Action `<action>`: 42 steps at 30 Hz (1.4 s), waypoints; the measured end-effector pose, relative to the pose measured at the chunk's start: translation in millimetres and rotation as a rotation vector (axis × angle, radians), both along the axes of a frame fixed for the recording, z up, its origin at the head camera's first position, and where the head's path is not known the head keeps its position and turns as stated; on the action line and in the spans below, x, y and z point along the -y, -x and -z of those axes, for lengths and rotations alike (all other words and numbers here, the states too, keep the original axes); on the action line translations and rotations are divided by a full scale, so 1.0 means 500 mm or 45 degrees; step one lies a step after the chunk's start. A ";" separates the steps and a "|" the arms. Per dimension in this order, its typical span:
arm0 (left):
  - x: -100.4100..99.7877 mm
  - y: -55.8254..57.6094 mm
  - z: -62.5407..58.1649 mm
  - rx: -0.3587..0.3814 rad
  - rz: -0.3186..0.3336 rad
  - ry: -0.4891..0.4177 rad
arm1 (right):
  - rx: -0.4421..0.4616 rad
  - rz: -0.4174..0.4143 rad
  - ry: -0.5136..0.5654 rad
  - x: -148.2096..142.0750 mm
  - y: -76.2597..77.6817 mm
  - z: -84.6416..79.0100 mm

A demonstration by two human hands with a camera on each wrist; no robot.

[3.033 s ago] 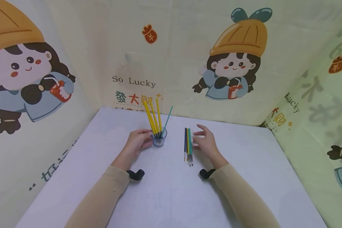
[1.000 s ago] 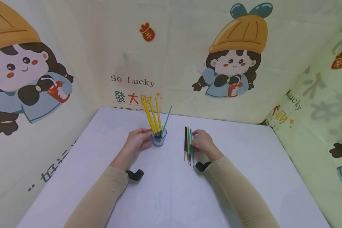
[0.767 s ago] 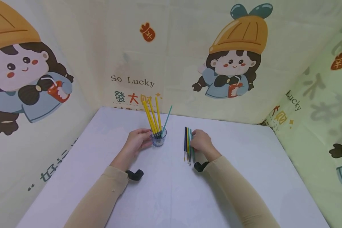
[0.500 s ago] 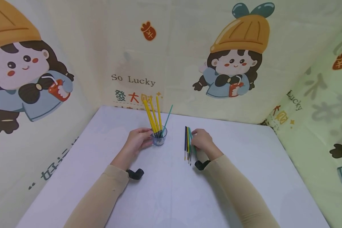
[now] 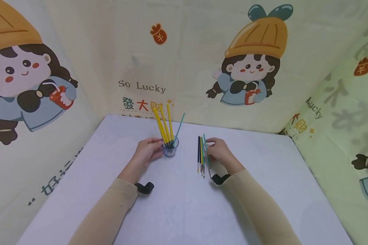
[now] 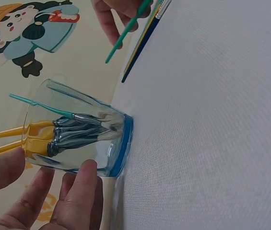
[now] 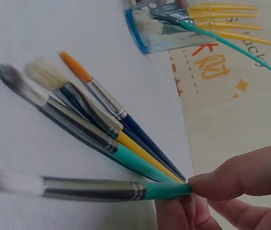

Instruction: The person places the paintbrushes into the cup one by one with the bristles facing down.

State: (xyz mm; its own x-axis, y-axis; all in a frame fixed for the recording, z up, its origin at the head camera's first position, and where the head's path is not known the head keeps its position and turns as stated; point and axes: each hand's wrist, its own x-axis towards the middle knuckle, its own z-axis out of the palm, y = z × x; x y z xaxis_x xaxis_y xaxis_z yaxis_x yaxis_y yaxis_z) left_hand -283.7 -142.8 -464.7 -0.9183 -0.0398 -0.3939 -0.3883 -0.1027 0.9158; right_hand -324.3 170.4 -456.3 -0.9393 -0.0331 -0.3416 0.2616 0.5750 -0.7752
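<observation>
In the right wrist view, cannot make out the tip of the held green brush (image 7: pixel 89 189) — blurred, running off at nine o'clock — nor its handle end, hidden behind the right hand (image 7: pixel 250 177), itself cut near four. In the left wrist view, miss the ends of the yellow handles (image 6: pixel 3 133), cut at nine, and the rest of the left hand (image 6: pixel 32 199), between seven and eight. In the head view, lose both sleeves (image 5: pixel 107 207) at seven and five.
</observation>
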 end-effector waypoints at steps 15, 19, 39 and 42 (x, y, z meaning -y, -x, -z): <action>0.001 0.002 0.005 -0.004 0.001 -0.019 | -0.063 0.142 0.362 0.008 -0.008 -0.020; 0.000 0.003 0.004 -0.003 0.000 -0.011 | -0.121 0.153 0.433 0.016 -0.011 -0.026; -0.002 -0.001 0.003 -0.005 -0.015 -0.019 | -0.360 0.266 0.741 0.077 -0.025 -0.055; -0.003 0.000 0.003 -0.009 -0.017 -0.020 | -0.395 0.283 0.793 0.093 -0.027 -0.059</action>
